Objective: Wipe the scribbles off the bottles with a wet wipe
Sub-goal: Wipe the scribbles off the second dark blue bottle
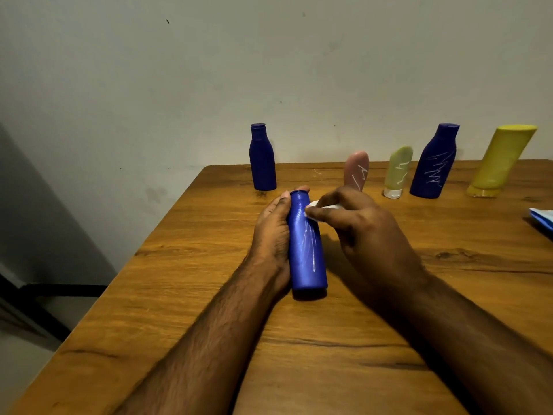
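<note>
At frame centre the left hand (273,232) gripped a scribbled blue bottle (306,250) lying on the table (209,295). The right hand (363,232) pinched a wipe (317,206) against its neck. Behind, upper right, stood a pink tube (356,170), green tube (398,172), marked bottle (434,163) and yellow bottle (502,160); a plain bottle (262,158) stood upper centre.

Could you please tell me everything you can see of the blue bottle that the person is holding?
The blue bottle is a slim cylinder of glossy plastic with a narrower neck and cap at its far end. It is tilted, its base near or on the wooden table, neck pointing away from the person. White scribbles streak its upper side. The left hand grips it along its left flank, fingertips showing past the cap. The right hand presses a white wet wipe against it near the shoulder.
</note>
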